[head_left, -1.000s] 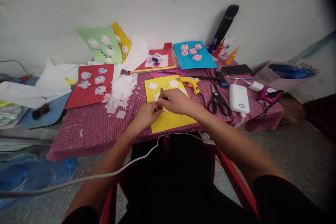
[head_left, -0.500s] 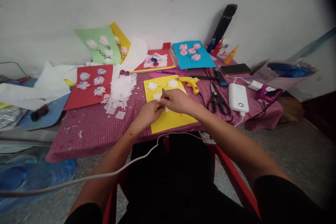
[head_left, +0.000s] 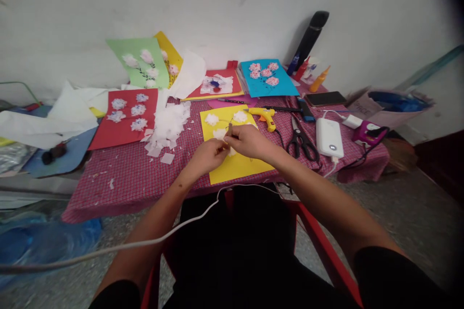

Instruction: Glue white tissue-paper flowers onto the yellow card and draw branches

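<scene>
A yellow sheet (head_left: 232,172) with white paper flowers (head_left: 211,119) and thin drawn stems lies before me. Over its middle, my right hand (head_left: 246,140) is closed round a short brownish stick (head_left: 229,129) held upright. My left hand (head_left: 210,154) touches it from the left, its fingers pinched together; what they hold is too small to make out. A yellow glue gun (head_left: 264,117) rests at the sheet's upper right edge. To the left is a pile of small white paper squares (head_left: 168,123).
Black scissors (head_left: 302,145), a white power bank (head_left: 329,137) and a phone (head_left: 325,98) are on the right. Red (head_left: 126,130), green (head_left: 139,48) and blue (head_left: 268,88) flower sheets stand or lie around. A white cable (head_left: 163,237) crosses my lap.
The view has shifted slightly. Both hands stay together over the yellow sheet, with the stick still in my right hand.
</scene>
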The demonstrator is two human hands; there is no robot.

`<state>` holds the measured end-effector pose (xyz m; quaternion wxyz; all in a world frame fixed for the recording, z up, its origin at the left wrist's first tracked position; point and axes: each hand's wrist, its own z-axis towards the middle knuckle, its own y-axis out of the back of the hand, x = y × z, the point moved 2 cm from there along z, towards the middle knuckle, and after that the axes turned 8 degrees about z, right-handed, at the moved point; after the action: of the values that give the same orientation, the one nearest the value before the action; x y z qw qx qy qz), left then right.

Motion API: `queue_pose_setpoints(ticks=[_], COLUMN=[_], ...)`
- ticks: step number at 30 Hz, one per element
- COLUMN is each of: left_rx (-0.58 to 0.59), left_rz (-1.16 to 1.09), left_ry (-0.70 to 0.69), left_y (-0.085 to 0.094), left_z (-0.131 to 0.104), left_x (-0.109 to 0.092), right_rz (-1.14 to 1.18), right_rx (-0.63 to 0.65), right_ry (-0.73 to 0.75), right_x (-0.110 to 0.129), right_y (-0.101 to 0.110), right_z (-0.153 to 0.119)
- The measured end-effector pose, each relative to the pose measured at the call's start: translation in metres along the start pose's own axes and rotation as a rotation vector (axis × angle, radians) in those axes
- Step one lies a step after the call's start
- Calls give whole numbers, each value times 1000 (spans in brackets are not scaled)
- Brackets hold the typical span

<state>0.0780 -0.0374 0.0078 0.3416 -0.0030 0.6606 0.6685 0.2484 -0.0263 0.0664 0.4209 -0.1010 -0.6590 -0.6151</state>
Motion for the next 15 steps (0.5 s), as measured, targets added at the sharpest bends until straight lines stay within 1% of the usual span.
queue_pose_setpoints(ticks=[5, 8, 12, 15], left_rx=[31, 30, 28, -13], left_rz=[62, 76, 71, 15], left_ry=[-11, -23, -25, -18], left_y=[0, -1, -2, 2], left_z=[1, 2, 3, -6], left_x=[-5, -3, -1, -2], right_rz=[84, 137, 168, 221], right_rx=[-33, -70, -94, -133], right_ry=[21, 36, 7, 37], right_x=[-2, -2, 2, 7], right_y=[2, 3, 7, 14], right_z=[-4, -6, -7, -11])
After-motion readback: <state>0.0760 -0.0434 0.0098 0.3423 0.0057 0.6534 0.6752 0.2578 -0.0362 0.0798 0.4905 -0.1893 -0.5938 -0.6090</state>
